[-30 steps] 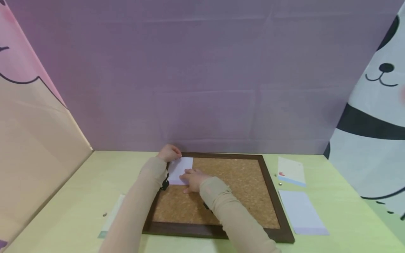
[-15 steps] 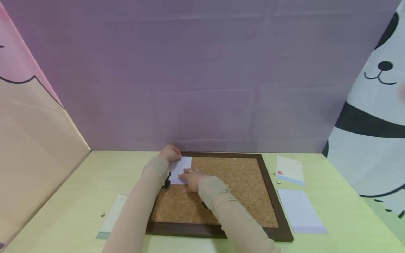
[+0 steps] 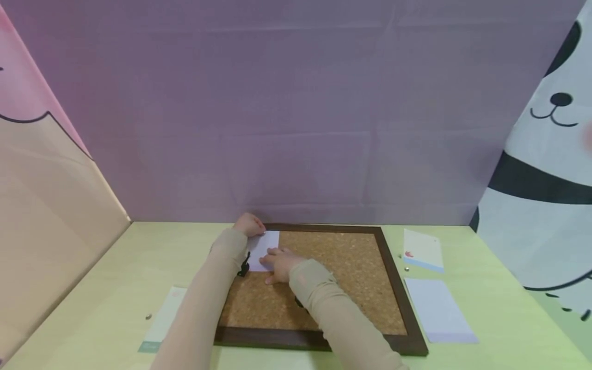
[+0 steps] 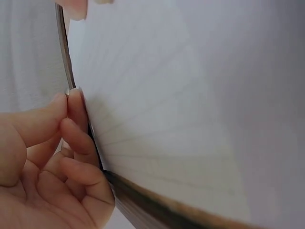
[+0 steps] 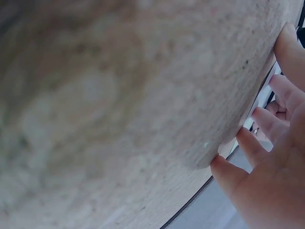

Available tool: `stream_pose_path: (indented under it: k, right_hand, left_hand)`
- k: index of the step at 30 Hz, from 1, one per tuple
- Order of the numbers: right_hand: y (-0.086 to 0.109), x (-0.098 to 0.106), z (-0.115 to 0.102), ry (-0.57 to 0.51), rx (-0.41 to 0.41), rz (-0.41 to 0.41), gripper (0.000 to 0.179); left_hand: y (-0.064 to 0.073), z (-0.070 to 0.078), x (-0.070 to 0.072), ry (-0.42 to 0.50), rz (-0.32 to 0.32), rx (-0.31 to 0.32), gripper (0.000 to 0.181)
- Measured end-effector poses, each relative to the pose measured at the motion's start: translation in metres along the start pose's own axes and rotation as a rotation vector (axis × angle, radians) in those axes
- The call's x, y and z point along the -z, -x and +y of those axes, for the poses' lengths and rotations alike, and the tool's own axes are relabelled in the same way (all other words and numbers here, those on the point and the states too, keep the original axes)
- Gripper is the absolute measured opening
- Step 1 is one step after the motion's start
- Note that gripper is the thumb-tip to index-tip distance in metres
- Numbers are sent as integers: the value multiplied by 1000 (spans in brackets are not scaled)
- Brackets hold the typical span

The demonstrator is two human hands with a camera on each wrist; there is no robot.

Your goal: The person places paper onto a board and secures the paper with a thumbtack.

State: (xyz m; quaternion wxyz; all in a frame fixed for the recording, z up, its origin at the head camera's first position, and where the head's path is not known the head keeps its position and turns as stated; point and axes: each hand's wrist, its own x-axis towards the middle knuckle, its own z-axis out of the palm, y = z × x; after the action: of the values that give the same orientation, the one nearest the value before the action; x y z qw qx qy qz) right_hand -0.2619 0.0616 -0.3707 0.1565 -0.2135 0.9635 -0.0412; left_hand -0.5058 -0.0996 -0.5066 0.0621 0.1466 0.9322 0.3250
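A white sheet of paper lies on the upper left of a brown-framed cork board. My left hand is at the sheet's top left corner, by the frame. In the left wrist view its thumb and index fingertip pinch a tiny thing that looks like a thumbtack, mostly hidden between them; the other fingers curl beside the board's edge. My right hand rests with spread fingers on the sheet's lower right part and the cork beside it. Its fingertips touch the board in the right wrist view.
Right of the board lie a card with a red print and blue edge and a pale lilac sheet. Small metal thumbtacks sit near them. A green-edged card and another thumbtack are at left. A purple curtain stands behind.
Both hands stay in the same places on the sheet and board. The head view has shifted slightly; the left forearm uncovers more of the green-edged card.
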Motion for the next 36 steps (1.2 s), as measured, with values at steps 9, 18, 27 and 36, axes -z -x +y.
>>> stream_pose_path:
  k: [9,18,27,36]
  right_hand:
    - [1,1,0,6,0,4,57]
    - [-1,0,1,-15,-13,-5,58]
    - [-1,0,2,-14,-11,-5,58]
    - [0,1,0,-7,-24,-24,58]
  left_hand:
    - [-49,-40,-26,-61,15,97,15]
    - [-1,8,2,-68,-34,115,23]
    - [5,26,4,-206,-36,205,21]
    - [51,72,25,-154,-13,235,22]
